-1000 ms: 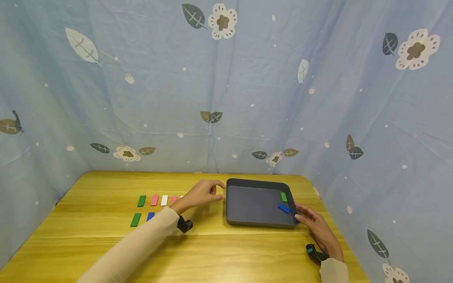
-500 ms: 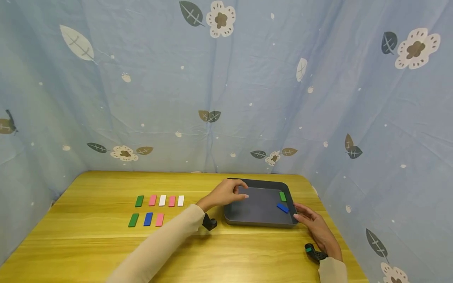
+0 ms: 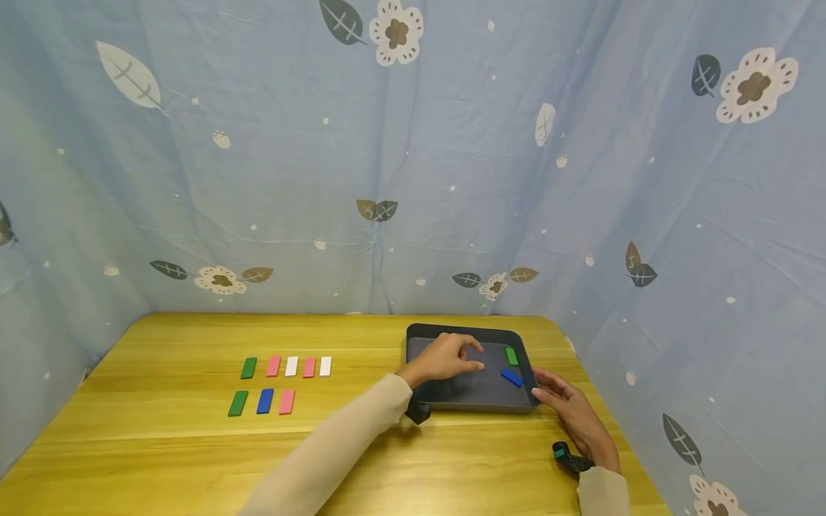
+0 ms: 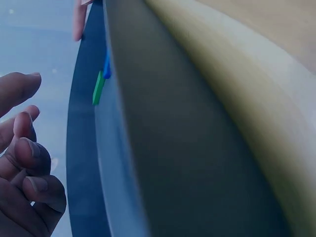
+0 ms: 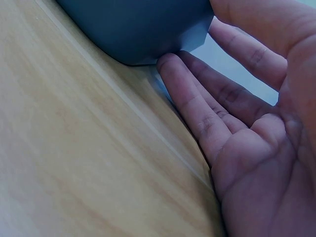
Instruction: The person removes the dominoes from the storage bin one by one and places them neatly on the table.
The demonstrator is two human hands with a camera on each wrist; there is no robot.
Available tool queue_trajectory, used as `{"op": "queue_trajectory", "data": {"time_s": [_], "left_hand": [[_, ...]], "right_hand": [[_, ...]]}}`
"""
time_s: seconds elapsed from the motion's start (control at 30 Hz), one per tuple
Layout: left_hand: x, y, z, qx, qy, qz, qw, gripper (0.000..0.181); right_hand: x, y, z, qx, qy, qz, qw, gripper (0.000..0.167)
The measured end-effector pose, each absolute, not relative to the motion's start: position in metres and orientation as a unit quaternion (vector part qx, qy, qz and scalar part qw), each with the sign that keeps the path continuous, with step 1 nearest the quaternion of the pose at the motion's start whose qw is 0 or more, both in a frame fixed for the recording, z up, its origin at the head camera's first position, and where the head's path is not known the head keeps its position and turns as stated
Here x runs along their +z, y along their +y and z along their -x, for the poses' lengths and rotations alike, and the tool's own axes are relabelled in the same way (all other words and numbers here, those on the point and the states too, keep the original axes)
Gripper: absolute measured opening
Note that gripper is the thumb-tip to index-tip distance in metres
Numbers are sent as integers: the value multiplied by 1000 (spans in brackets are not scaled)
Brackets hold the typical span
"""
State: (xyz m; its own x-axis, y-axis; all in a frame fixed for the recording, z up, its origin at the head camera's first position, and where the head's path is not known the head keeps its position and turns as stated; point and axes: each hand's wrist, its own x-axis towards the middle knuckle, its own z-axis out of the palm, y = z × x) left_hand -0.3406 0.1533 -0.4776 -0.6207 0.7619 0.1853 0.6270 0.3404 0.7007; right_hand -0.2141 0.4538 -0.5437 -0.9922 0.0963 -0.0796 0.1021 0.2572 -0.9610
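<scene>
A dark grey rectangular tray (image 3: pixel 474 409) stands on the right part of the table. My left hand (image 3: pixel 448 356) hovers over the tray's middle, thumb and index finger apart and the other fingers loosely bent. Nothing shows between its fingers in the left wrist view. At the tray's right wall, my right hand (image 3: pixel 576 412) holds the rim, thumb at the top edge and fingertips against the outer side, as the right wrist view (image 5: pixel 207 108) of the fingers shows. Inside the tray lie a green block (image 3: pixel 512 356) and a blue block (image 3: pixel 513 377), just right of my left hand.
Two rows of flat blocks lie on the left of the wooden table (image 3: pixel 161 459): green, pink and white ones behind, then a green block (image 3: pixel 238 403), a blue block (image 3: pixel 265 401) and a pink block (image 3: pixel 287 401) in front. A blue floral curtain (image 3: pixel 290 179) surrounds the table.
My left hand has moved right from beside the tray's left wall to above its middle. The right hand stays at the tray's right wall, and the two blocks inside lie as before.
</scene>
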Motion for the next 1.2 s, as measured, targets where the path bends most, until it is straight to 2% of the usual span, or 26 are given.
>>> {"op": "queue_trajectory", "data": {"time_s": [0.37,0.6,0.87,1.2], "left_hand": [[-488,200,336,353,815,-443,123,35],[-492,212,328,338,823,-431,150,38],[-504,220,325,334,836,-410,145,44],[-506,232,322,254,875,-396,114,40]], "right_hand": [[-542,454,213,-610,789,-68,14,61],[-545,452,212,-611,789,-56,6,59],[-546,449,212,-614,787,-57,9,59],[-545,454,211,-616,786,-45,0,58]]}}
